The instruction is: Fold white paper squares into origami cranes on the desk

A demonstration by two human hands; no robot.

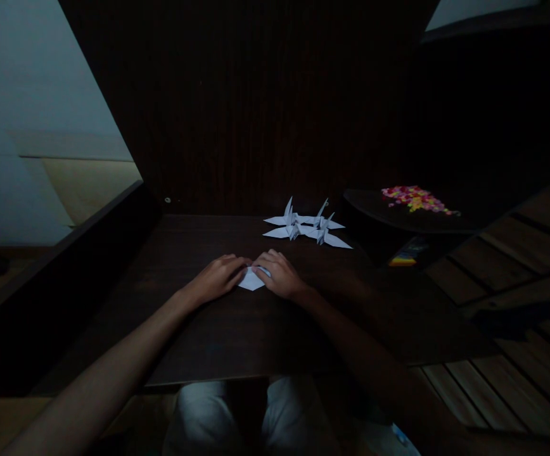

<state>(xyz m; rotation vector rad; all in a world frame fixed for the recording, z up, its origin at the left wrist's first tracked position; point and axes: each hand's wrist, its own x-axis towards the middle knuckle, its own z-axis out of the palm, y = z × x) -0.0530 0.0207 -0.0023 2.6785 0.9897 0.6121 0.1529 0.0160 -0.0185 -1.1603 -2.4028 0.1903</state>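
Note:
A small folded piece of white paper (252, 280) lies on the dark wooden desk (237, 342), its lower edge coming to a blunt point toward me. My left hand (220, 277) is closed on its left side, with thumb and fingers pressing near the top edge. On the opposite side my right hand (277, 273) grips the paper the same way, thumb laid on its face. The fingertips of both hands almost meet, and they cover the paper's upper part. Just behind my right hand stand several white paper cranes (294, 229), grouped close together with wings touching or overlapping.
A dark panel (246, 126) rises behind the desk, and a low side board (66, 266) borders it at left. At right, a rounded shelf (365, 206) carries a heap of small pink, red and yellow pieces (417, 199). Below it is a yellow-and-orange-edged item (402, 261).

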